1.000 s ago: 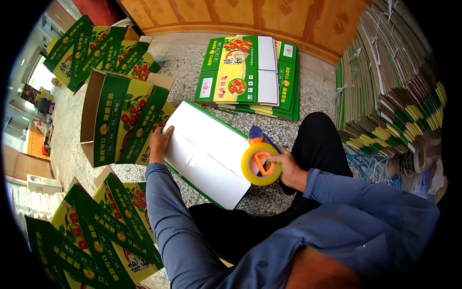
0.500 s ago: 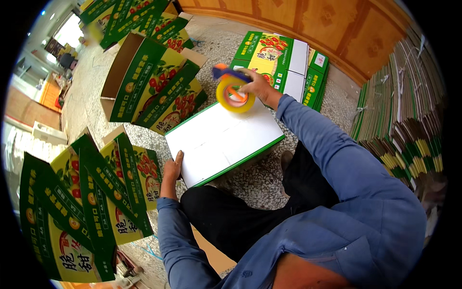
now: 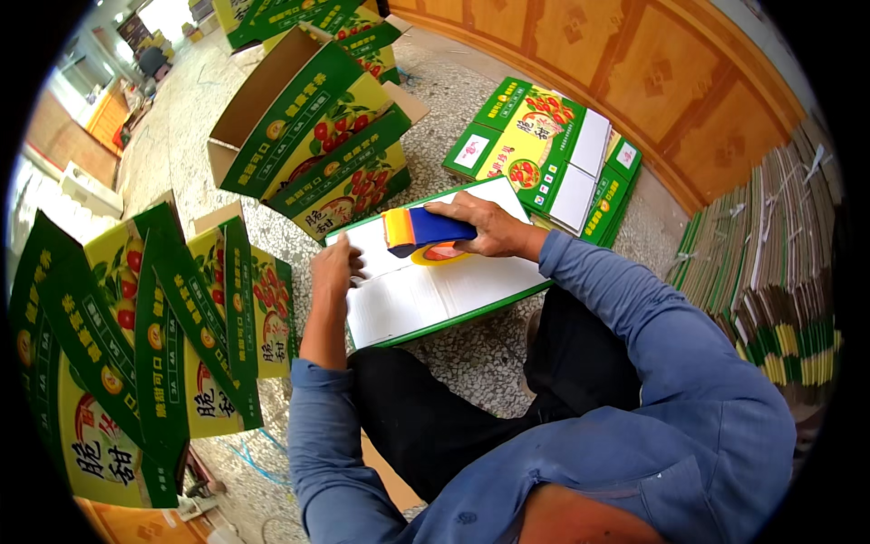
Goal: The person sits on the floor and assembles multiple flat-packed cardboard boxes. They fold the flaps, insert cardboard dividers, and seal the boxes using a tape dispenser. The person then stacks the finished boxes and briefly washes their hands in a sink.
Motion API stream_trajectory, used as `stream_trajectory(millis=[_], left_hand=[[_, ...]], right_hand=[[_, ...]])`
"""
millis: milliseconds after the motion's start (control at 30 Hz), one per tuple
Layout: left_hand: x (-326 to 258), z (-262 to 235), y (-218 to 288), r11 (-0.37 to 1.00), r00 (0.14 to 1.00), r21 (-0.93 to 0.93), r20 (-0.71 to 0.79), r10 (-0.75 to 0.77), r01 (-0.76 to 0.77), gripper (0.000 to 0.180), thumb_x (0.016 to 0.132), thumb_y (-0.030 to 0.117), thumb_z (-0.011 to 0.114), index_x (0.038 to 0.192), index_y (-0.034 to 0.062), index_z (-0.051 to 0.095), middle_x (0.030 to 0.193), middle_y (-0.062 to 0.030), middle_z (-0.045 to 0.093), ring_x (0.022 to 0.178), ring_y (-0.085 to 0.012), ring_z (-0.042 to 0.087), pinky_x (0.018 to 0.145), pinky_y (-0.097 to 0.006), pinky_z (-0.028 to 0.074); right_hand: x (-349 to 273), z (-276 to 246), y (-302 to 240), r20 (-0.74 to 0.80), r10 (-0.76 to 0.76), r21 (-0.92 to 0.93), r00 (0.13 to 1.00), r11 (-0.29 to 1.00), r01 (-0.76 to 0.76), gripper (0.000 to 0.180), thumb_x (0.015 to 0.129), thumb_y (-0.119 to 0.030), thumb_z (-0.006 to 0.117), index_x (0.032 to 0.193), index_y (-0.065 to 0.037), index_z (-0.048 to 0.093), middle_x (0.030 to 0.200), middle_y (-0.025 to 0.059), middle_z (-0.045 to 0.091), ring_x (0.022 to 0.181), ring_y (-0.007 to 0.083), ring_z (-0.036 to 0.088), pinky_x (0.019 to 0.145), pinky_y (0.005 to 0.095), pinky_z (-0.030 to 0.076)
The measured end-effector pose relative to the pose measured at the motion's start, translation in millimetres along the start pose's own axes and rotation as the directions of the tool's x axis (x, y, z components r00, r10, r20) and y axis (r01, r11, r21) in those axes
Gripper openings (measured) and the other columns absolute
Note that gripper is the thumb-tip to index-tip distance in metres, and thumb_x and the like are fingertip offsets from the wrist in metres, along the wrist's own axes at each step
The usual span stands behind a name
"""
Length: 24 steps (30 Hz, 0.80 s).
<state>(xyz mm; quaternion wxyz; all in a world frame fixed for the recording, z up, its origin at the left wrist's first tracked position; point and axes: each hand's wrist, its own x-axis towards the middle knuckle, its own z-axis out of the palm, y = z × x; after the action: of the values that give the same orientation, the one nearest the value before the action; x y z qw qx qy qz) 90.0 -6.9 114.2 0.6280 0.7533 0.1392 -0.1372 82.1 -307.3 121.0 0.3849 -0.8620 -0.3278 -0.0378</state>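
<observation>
A cardboard box (image 3: 471,286) lies bottom-up in front of my knees, its white flaps closed and edged in green. My right hand (image 3: 485,227) grips a blue and orange tape dispenser (image 3: 421,231) with a yellow tape roll and presses it flat on the flap seam near the box's far left end. My left hand (image 3: 333,269) rests flat on the box's left edge, fingers spread, holding the flaps down. I sit with dark trousers and blue sleeves showing.
Assembled green and yellow fruit boxes (image 3: 313,136) stand open beyond the box, more (image 3: 172,326) crowd my left side. A pile of flat printed boxes (image 3: 544,150) lies ahead at right. Bundled flat cartons (image 3: 770,263) are stacked at right by a wooden wall (image 3: 634,63).
My right hand brought the tape dispenser down from above the box's far edge onto the flap seam. My left hand shifted up along the box's left edge. My head turned, shifting the view.
</observation>
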Motion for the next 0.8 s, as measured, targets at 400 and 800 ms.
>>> stream_trajectory(millis=[400, 800], left_hand=[[-18.2, 45.7, 7.6, 0.975, 0.984, -0.215, 0.155, 0.083, -0.049, 0.043, 0.097, 0.038, 0.048, 0.085, -0.0005, 0.062, 0.073, -0.0098, 0.064, 0.056, -0.015, 0.059, 0.049, -0.024, 0.042], [-14.6, 42.9, -7.9, 0.8, 0.936, -0.583, 0.343, 0.085, 0.141, 0.034, 0.095, 0.036, 0.055, 0.096, 0.0017, 0.06, 0.083, -0.0087, 0.065, 0.063, -0.0155, 0.06, 0.051, -0.024, 0.044]], right_hand=[[9.0, 4.4, -6.6, 0.012, -0.052, -0.008, 0.999, 0.999, 0.053, 0.074, 0.069, -0.007, 0.078, 0.136, -0.019, 0.049, 0.088, 0.0108, 0.052, 0.083, 0.0273, 0.056, 0.078, 0.036, 0.049], [13.8, 4.9, -7.4, 0.012, -0.045, -0.031, 0.999, 0.998, 0.045, 0.072, 0.069, -0.019, 0.082, 0.135, -0.019, 0.052, 0.087, 0.0102, 0.052, 0.08, 0.0263, 0.057, 0.076, 0.0363, 0.048]])
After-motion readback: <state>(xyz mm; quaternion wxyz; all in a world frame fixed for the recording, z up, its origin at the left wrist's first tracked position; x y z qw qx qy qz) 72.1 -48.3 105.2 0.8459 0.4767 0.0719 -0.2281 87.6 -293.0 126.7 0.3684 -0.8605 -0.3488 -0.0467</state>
